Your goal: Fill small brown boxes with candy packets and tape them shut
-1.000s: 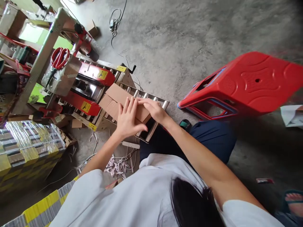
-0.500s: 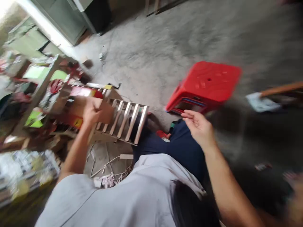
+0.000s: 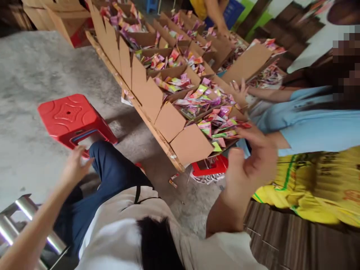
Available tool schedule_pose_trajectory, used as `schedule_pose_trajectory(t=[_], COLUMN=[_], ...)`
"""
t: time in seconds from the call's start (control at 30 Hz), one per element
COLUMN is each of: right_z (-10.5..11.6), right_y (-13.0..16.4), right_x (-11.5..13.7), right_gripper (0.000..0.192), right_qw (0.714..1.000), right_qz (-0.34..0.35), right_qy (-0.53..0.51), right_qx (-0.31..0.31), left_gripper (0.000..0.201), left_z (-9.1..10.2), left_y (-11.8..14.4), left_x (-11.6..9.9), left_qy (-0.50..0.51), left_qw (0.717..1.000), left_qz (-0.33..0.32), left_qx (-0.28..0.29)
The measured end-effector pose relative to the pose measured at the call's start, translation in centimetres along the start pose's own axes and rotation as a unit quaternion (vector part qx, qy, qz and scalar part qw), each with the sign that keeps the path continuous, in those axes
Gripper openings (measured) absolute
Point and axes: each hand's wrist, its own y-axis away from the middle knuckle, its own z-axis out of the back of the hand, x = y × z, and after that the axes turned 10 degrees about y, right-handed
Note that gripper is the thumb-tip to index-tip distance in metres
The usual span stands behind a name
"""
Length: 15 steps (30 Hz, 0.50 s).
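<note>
My right hand (image 3: 251, 165) is raised at the near corner of a row of open cardboard boxes (image 3: 192, 140), thumb and fingers apart. Its fingertips overlap the edge of the small colourful packets (image 3: 216, 122) in the nearest box; whether they touch is unclear. No object shows in that hand. On the other side, my left hand (image 3: 75, 168) hangs over my bent knee, in front of a red plastic stool (image 3: 67, 116). Its fingers are loosely bent and spread, with nothing seen between them.
The boxes stand on a wood-edged table (image 3: 153, 133). Across it a co-worker in a blue shirt (image 3: 323, 120) rests a hand on a box; another person's arm (image 3: 215, 18) reaches in behind. Yellow sacks (image 3: 317, 183) lie right, metal rollers (image 3: 28, 210) lower left.
My view has swung right, from the roller conveyor to the table of boxes. My left hand has come off the cardboard box on the rollers. My right hand is now beside the packets.
</note>
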Motion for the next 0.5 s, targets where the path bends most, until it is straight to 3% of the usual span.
schedule_pose_trajectory(t=[0.07, 0.13, 0.2, 0.27, 0.33, 0.4, 0.5], right_z=[-0.5, -1.8, -2.3, -1.6, 0.0, 1.7, 4.6], right_y=[0.4, 1.2, 1.9, 2.2, 2.3, 2.5, 3.0], right_x=[-2.7, -4.8, -6.4, -8.0, -9.4, -10.3, -9.7], right_gripper=[0.04, 0.033, 0.027, 0.031, 0.031, 0.027, 0.015], right_qw=[0.995, 0.984, 0.979, 0.98, 0.987, 0.993, 0.994], right_qz=[0.003, 0.005, -0.007, -0.014, -0.018, -0.036, -0.086], right_qy=[0.098, 0.153, 0.178, 0.175, 0.146, 0.109, 0.045], right_qx=[0.023, 0.088, 0.1, 0.093, 0.065, 0.019, -0.05], left_gripper=[0.059, 0.064, 0.062, 0.06, 0.063, 0.076, 0.104], left_z=[-5.5, -12.2, -18.3, -22.8, -25.6, -27.3, -28.5], left_y=[-1.8, -3.1, -3.4, -3.0, -2.3, -1.5, 0.2], left_x=[-2.3, -5.4, -8.5, -10.9, -12.2, -12.8, -13.2], left_qy=[-0.001, 0.058, 0.13, 0.181, 0.246, 0.326, 0.416], left_qw=[0.998, 0.981, 0.959, 0.942, 0.916, 0.849, 0.683], left_qz=[-0.023, -0.011, -0.001, 0.026, 0.106, 0.236, 0.406], left_qx=[0.065, 0.186, 0.252, 0.28, 0.3, 0.342, 0.441])
